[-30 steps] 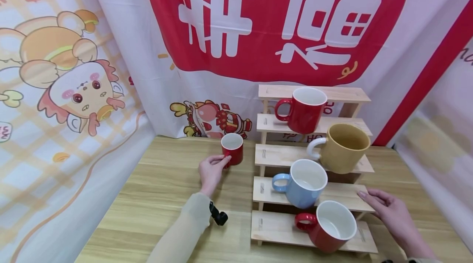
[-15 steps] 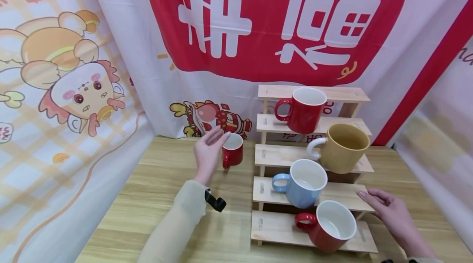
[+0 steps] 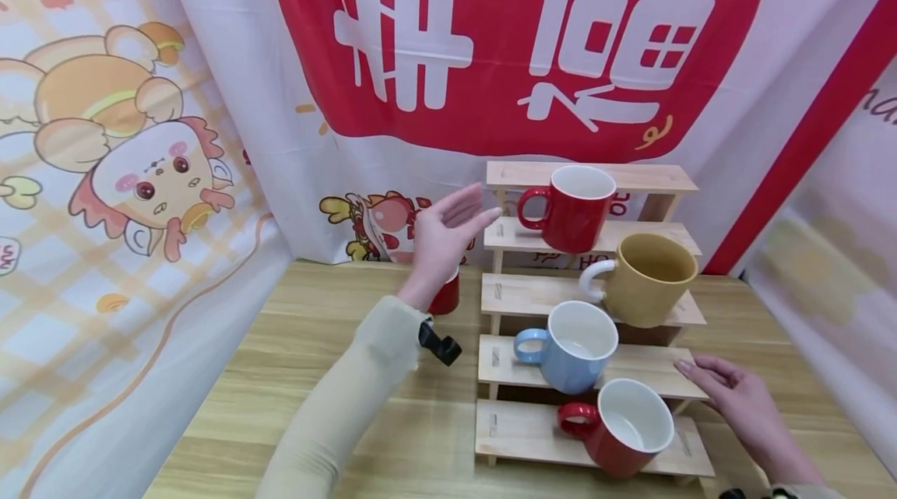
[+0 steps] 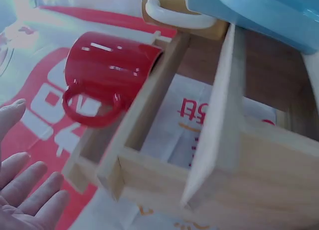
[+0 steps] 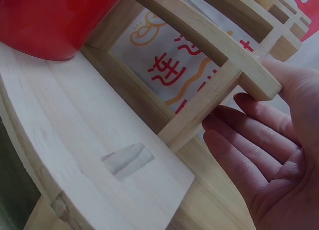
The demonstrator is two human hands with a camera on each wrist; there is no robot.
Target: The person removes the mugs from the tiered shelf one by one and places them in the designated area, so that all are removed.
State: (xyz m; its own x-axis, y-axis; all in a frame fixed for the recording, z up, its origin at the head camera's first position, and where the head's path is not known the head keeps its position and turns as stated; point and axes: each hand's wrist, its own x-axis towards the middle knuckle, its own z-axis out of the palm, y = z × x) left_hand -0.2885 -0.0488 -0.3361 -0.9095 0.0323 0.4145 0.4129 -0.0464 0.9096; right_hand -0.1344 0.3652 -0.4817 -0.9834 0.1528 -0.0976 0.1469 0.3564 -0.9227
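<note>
My left hand [image 3: 448,238] is raised with fingers extended and thumb apart, holding nothing. It is left of the upper red mug [image 3: 576,215], whose handle [image 4: 92,113] faces it in the left wrist view. Below and behind that hand, a smaller red mug [image 3: 446,298] stands on the table, mostly hidden. My right hand [image 3: 736,398] grips the right end of a shelf on the wooden tiered rack [image 3: 652,370], thumb on top. In the right wrist view its fingers [image 5: 254,135] lie beneath that shelf's end.
Lower on the rack stand a mustard mug [image 3: 646,289] with a white handle, a light blue mug [image 3: 575,351] and a red mug [image 3: 624,437] with white interior. Printed cloth [image 3: 231,79] hangs behind and beside the wood-grain table [image 3: 280,374].
My left hand has let go of the small red mug's handle, then moved up and right toward the upper red mug. My right hand stays on the rack.
</note>
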